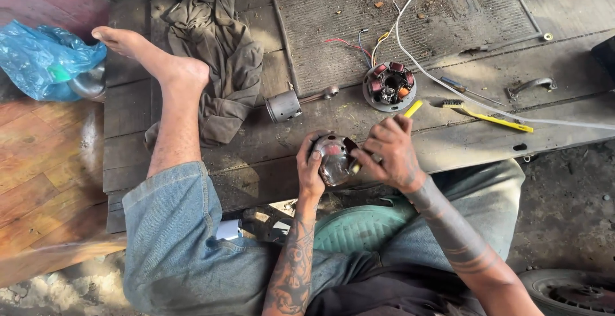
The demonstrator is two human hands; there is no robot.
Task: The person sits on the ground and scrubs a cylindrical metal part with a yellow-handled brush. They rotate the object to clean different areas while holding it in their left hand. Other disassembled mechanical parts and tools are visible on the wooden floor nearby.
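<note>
- Two hands are shown at the centre of the head view, above the near edge of the wooden platform (256, 143). The round metal housing (334, 159) is cupped by the left hand (311, 169), whose fingers are wrapped around its 9 o'clock side.
- A yellow-handled tool (414, 108) is pinched by the right hand (392, 153), fingers pressed together around the shaft; the handle end projects toward 1 o'clock. The tool's working tip is hidden at the housing's rim.
- The housing is held in the air, just off the platform's front edge and over the person's lap, above a green round cushion (359, 226).
- At 12 o'clock from the hands a coil plate (389, 86) with coloured wires is laid, near but apart; a white cable (448, 85) is run past it toward 3 o'clock.
- At 10 o'clock a piston with rod (285, 105) is laid, just beside a crumpled grey rag (214, 47).
- At 2 o'clock a yellow brush (487, 116), a screwdriver (466, 89) and a metal handle (529, 86) are spread out, well apart from the hands.
- A bare foot (154, 56) is rested on the planks at 10 o'clock; a blue plastic bag (45, 56) is seen beyond the left edge.
- Open board is left between the hands and the coil plate.
</note>
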